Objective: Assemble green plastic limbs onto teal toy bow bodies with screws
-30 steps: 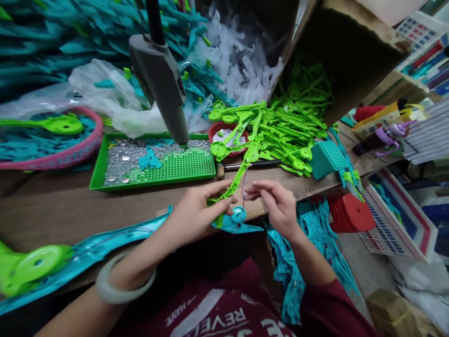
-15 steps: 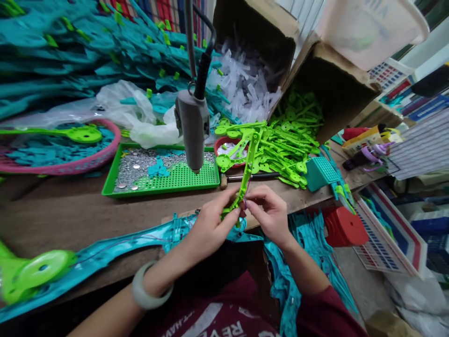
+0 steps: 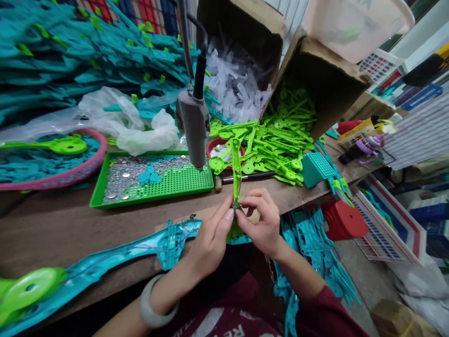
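Note:
My left hand [image 3: 212,234], with a pale bangle on the wrist, is closed on a long lime-green plastic part [image 3: 236,164] that stands nearly upright over the table edge. A thin purple wire [image 3: 239,189] runs along this part down to the fingertips. My right hand [image 3: 262,220] pinches the wire at the part's lower end; the exact spot is small and partly covered by fingers. Beneath my hands lies a long teal plastic piece [image 3: 140,248] with wires along it and a lime-green round end [image 3: 35,290] at the left.
A grey hanging power screwdriver [image 3: 192,126] is in front of me. Behind it are a green tray [image 3: 150,199] of screws, a pink basket [image 3: 94,161] of teal pieces and a heap of lime-green parts [image 3: 277,145]. Teal parts [image 3: 312,248] hang by a red stool [image 3: 345,220].
The green part has turned from a rightward slant to nearly upright. My hands have drawn closer together, with the right fingers now against the part. The view has shifted slightly.

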`<state>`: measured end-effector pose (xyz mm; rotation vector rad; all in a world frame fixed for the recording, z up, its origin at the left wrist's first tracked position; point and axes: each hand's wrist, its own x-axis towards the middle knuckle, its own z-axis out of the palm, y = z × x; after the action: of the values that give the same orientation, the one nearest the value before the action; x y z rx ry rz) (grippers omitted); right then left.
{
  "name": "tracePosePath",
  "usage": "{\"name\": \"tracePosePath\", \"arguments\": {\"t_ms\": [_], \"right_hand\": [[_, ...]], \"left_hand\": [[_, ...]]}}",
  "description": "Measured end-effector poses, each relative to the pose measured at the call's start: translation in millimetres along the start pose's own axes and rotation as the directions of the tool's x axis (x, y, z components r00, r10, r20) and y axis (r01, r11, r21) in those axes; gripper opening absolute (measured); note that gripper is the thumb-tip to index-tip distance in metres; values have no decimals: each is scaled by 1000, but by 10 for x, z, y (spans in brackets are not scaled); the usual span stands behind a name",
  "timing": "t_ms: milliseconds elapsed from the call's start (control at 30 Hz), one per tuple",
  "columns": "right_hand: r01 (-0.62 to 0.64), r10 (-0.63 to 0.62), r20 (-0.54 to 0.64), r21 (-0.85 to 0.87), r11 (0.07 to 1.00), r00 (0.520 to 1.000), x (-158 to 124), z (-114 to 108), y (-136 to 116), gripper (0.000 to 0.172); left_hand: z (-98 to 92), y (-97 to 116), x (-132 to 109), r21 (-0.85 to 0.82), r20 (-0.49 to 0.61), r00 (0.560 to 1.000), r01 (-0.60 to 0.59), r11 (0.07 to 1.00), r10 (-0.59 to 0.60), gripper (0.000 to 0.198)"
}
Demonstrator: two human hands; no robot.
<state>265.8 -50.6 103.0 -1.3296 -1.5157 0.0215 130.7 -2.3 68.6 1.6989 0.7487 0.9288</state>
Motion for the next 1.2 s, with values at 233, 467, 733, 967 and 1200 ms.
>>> {"name": "tracePosePath", "arguments": {"t_ms": [233,467,733,967,1200], "right_hand": [[27,-27,-5,-23,999,1000,-57,32,10,11],[-13,10,-51,-54,998,999,-92,60,-14,8],[93,-100,-24,-204,975,995,-91,5,32,12],[285,-189,237,-491,823,953,-124,-114,-46,17],[381,-202,359,-549,744,911,-152,-161,-68,21]], "left_hand": [[51,-89,-23,37,6,996,-84,996,84,55],[49,-81,-14,132,46,978,-210,969,206,52],[17,-46,-24,76,52,998,-47,996,43,57],[9,-40,-70,102,111,994,-5,995,-6,59],[23,-1,-87,174,104,994,-60,983,42,53]]}}
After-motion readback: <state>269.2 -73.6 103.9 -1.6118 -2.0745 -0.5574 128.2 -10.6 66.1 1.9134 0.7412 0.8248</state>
